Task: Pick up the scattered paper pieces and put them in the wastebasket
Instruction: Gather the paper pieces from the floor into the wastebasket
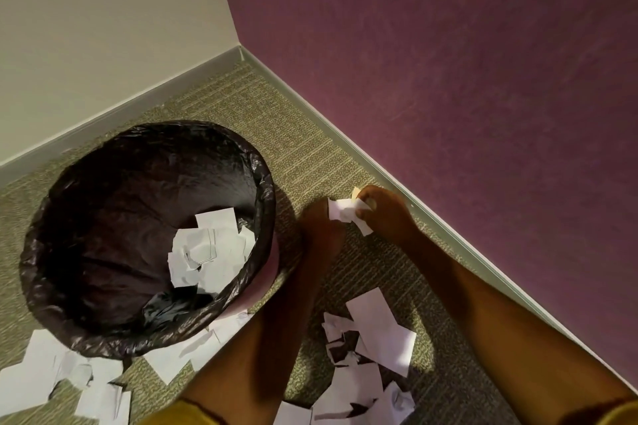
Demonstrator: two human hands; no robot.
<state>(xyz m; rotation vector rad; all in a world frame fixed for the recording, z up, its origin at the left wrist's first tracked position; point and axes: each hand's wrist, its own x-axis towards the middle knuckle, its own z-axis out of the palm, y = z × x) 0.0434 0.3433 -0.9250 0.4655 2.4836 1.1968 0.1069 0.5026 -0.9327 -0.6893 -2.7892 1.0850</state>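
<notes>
Hands meet low over the carpet (303, 148) beside the wastebasket (145, 238): right hand (383, 214) pinches white paper scraps (345, 210); left hand (319, 228) blurred, grip unclear.

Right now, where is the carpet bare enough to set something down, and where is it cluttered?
Bare: the corner strip between the wastebasket, the beige wall's baseboard and the purple wall. Crowded: paper pieces below the basket and between the forearms. Both hands hold paper near the purple wall's baseboard.
</notes>
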